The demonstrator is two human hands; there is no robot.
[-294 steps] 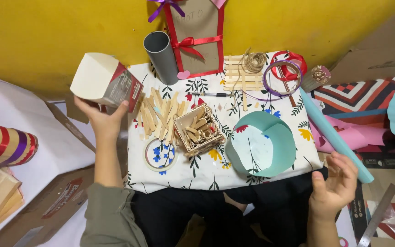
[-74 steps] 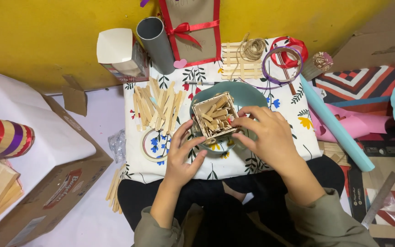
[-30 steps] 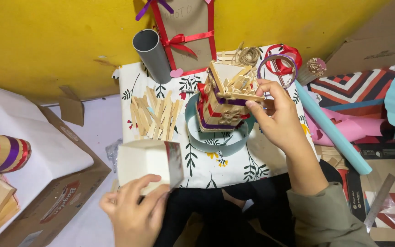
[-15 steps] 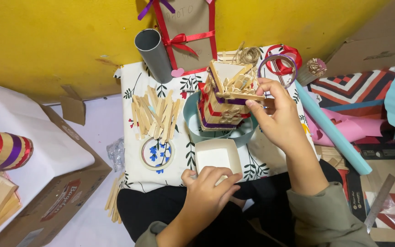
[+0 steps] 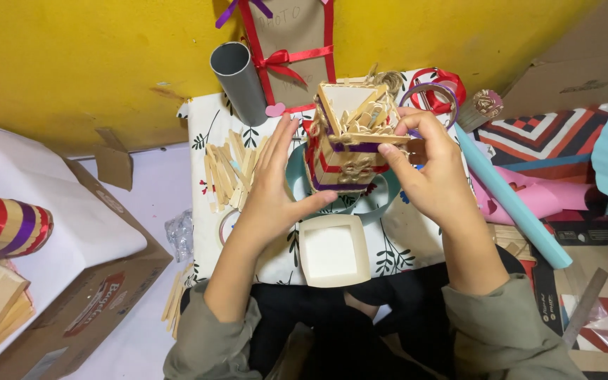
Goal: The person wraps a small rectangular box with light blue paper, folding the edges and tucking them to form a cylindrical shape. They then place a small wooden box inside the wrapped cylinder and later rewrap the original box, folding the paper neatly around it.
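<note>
Now stick box [image 5: 350, 151] between both hands, left hand [image 5: 276, 186] flat, right hand [image 5: 434, 176] gripping.

Bright, even light; sharp focus
</note>
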